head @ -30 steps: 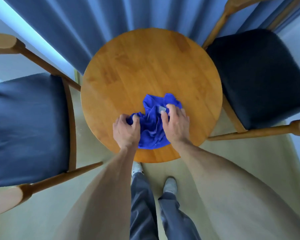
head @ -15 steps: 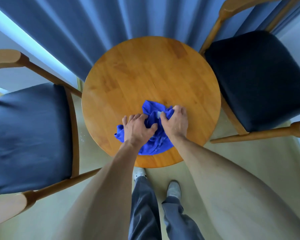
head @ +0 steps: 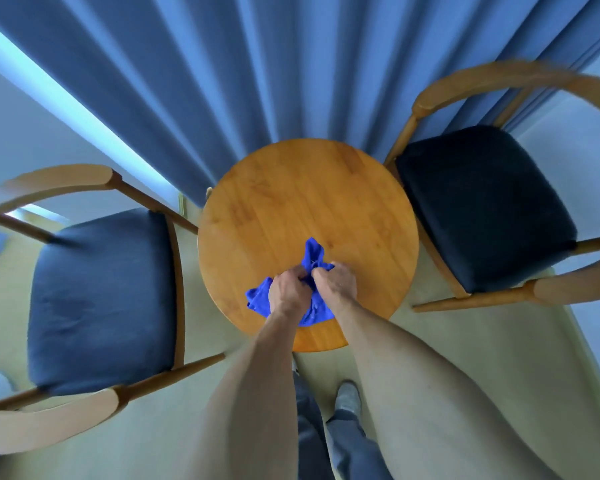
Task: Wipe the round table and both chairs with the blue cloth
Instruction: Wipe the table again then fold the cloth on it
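The task looks barely begun: both hands, left hand (head: 286, 291) and right hand (head: 335, 282), grasp the bunched cloth (head: 313, 256) on the near part of the worktop (head: 291, 188), both chairs (head: 101, 299) (head: 482, 206) look untouched, and no containers show.
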{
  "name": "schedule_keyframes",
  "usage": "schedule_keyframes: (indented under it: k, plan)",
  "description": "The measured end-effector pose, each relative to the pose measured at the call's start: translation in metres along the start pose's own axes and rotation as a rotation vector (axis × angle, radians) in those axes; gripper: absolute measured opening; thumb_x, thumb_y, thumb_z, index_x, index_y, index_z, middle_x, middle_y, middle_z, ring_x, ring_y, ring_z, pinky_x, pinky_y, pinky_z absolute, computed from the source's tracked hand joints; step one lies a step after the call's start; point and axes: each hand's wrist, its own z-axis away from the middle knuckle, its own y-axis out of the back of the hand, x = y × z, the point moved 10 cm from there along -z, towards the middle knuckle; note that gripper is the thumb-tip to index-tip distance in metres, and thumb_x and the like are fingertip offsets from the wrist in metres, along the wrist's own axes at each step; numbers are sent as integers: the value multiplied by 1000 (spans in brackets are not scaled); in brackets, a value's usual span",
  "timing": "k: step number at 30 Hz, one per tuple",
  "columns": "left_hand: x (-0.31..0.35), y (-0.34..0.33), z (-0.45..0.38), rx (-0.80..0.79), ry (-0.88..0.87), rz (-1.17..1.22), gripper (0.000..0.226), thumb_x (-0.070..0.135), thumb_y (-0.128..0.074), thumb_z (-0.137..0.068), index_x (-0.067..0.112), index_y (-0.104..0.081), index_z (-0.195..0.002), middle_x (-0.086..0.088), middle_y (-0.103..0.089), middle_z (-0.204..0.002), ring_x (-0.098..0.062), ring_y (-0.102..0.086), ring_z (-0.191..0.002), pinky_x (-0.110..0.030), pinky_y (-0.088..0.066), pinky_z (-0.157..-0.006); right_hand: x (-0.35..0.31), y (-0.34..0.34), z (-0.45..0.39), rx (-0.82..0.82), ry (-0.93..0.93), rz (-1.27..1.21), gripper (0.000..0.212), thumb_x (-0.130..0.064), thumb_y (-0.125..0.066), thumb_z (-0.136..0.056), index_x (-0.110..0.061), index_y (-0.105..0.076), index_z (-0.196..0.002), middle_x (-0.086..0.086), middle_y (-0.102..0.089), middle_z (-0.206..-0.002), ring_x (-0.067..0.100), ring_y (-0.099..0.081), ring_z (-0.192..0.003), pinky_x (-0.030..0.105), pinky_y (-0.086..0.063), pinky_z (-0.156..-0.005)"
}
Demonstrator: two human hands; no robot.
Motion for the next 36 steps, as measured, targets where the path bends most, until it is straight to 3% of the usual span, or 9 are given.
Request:
schedule_keyframes:
  k: [6,10,12,16,21,25,27,33,36]
  plan:
    - [18,70,47,-39,87,251,43,3,-41,-75,21,-58,-110,-1,-67,-95,-31,-61,-94,-38,-49,-73,-70,41,67,-85,32,-48,18,-14,-58,-81,-16,-60,-99,3,-63,-97,24,-53,-83,27,-37,-62]
    - [52,111,77,-213,-30,259,86,11,-63,-76,31,-24,-151,-4,-69,-104,-30,-65,-95,-38,-53,-81,-117,75,112,-102,30,-110,10,-20,-63,-80,-15,-57,-75,2,-55,-71,25,-48,-70,31,-36,-63]
    - [60,134,87,-235,-48,243,87,21,-72,-75,32,-28,-150,-2,-70,-107,-27,-65,-97,-38,-54,-82,-134,85,135,-113,-8,-108,19,-26,-64,-80,-17,-54,-66,0,-50,-62,22,-45,-61,29,-35,-58]
    - [74,178,89,-195,-70,89,44,20,-66,-76,27,-60,-119,-9,-69,-96,-32,-64,-95,-37,-52,-75,-170,92,160,-123,-18,-103,26,-28,-61,-81,-16,-48,-62,4,-48,-68,23,-41,-68,32,-36,-65]
    - [119,219,86,-138,-299,44,76,15,-69,-70,32,-44,-140,5,-49,-132,-18,-50,-121,-36,-47,-96,-193,95,175,-125,-7,-100,19,-30,-54,-88,-14,-56,-78,6,-57,-86,25,-50,-80,34,-39,-75]
    - [134,226,88,-183,-319,-1,22,26,-75,-69,21,-61,-85,6,-58,-85,-24,-57,-96,-30,-44,-72,-207,106,183,-121,15,-152,20,-33,-47,-88,-17,-51,-75,0,-51,-78,22,-44,-72,34,-35,-70]
    - [131,229,90,-161,-288,-6,20,28,-73,-72,13,-62,-79,-2,-57,-76,-24,-55,-82,-33,-43,-67,-216,112,187,-154,29,-99,12,-24,-47,-82,-18,-46,-71,0,-47,-76,22,-38,-69,33,-32,-66]
    - [136,265,101,17,-241,79,29,9,-62,-69,11,-61,-98,-5,-59,-78,-26,-57,-79,-38,-49,-70,-255,129,191,-236,179,150,29,2,-47,-67,-7,-64,-89,11,-60,-88,29,-51,-81,32,-42,-71]
    - [158,278,102,20,-307,85,65,5,-65,-71,20,-51,-133,0,-65,-115,-21,-58,-108,-30,-47,-89,-276,136,196,-292,271,215,13,-1,-51,-62,-11,-56,-70,9,-53,-76,27,-46,-75,32,-36,-65]
